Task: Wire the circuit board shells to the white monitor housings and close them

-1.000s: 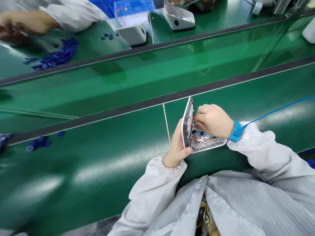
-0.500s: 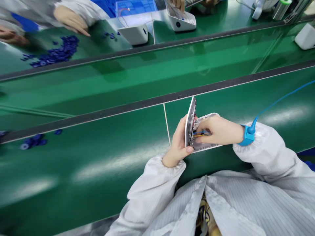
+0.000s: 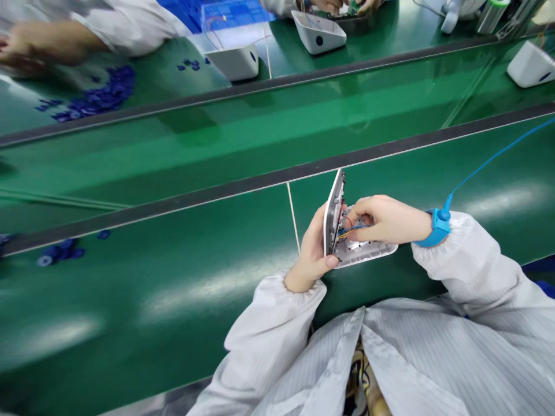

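Note:
My left hand (image 3: 313,245) grips a white plastic cover (image 3: 332,216) and tilts it almost upright, its inner side with small parts facing right. Beside it lies the other half, a shallow white housing (image 3: 368,253), on the green bench. Thin coloured wires (image 3: 347,232), blue, orange and red among them, run between the two halves. My right hand (image 3: 381,219) is over the housing, thumb and fingers closed on the wires near the cover. The fingertips are partly hidden. A blue wrist strap (image 3: 437,228) with a cord circles my right wrist.
A green conveyor belt (image 3: 260,127) between dark rails runs beyond my bench. Dark blue round parts (image 3: 60,251) lie at left, with a larger pile (image 3: 102,95) across. White housings (image 3: 234,62) stand on the far bench, where co-workers' hands (image 3: 56,43) work. Another housing (image 3: 532,65) sits on the belt.
My right hand has risen slightly within the opened case, showing more of the housing floor. My left hand keeps the cover tilted. Across the belt, a co-worker's hand has moved left from the blue pile.

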A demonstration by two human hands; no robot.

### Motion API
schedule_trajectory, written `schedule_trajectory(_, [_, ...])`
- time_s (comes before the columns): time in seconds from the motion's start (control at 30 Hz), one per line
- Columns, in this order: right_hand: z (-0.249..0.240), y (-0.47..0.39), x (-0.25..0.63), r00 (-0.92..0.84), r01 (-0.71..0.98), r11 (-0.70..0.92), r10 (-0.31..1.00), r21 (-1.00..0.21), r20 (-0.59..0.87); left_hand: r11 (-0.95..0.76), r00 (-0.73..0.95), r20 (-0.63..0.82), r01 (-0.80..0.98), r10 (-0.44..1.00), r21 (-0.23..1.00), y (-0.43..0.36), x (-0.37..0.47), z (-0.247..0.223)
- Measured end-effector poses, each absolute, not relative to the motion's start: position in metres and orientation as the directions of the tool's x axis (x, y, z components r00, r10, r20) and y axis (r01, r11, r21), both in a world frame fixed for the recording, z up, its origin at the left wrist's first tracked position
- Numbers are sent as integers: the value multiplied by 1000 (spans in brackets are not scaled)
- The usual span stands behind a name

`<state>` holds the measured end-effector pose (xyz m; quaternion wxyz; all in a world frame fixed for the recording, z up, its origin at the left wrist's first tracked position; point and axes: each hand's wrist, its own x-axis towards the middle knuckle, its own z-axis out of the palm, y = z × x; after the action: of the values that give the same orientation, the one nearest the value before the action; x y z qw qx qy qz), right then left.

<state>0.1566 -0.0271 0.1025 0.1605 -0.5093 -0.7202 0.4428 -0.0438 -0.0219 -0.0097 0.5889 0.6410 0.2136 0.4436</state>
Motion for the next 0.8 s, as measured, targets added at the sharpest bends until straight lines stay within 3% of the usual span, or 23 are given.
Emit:
schedule_trajectory(0.37, [100, -27, 159, -370, 642, 145, 919, -753, -138, -193, 564, 311, -260, 765, 946, -18, -46, -8])
schedule_trajectory(0.67, [105, -28, 159, -364, 670, 92, 906, -736, -217, -248, 567, 330, -219, 754, 944, -16, -48, -7])
schedule_trajectory(0.8, [102, -29, 154, -380, 702, 144, 904, -698, -195, -231, 546, 330, -243, 770, 942, -17, -46, -7])
